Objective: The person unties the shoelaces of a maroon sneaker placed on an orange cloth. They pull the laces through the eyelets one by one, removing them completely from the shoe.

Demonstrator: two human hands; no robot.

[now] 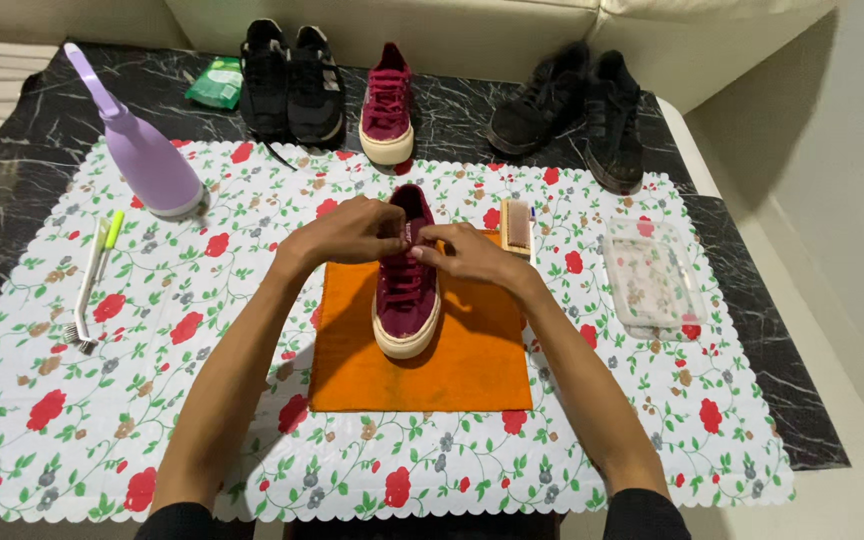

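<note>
Forearms reach in from the near edge of the floral mat (72, 440). Both hands meet over a maroon sneaker (407, 290) standing on an orange cloth (472, 370) at the mat's middle. The left hand (347, 235) and right hand (472, 255) each pinch the laces at the tongue, fingers closed on them. Working well here likely means keeping the sole flat and drawing both lace ends evenly. The fingertips and knot are hidden under the knuckles. A wooden brush (518, 226) shows partly behind the right hand. At the far edge, its mate (387, 110) stands between black pairs.
</note>
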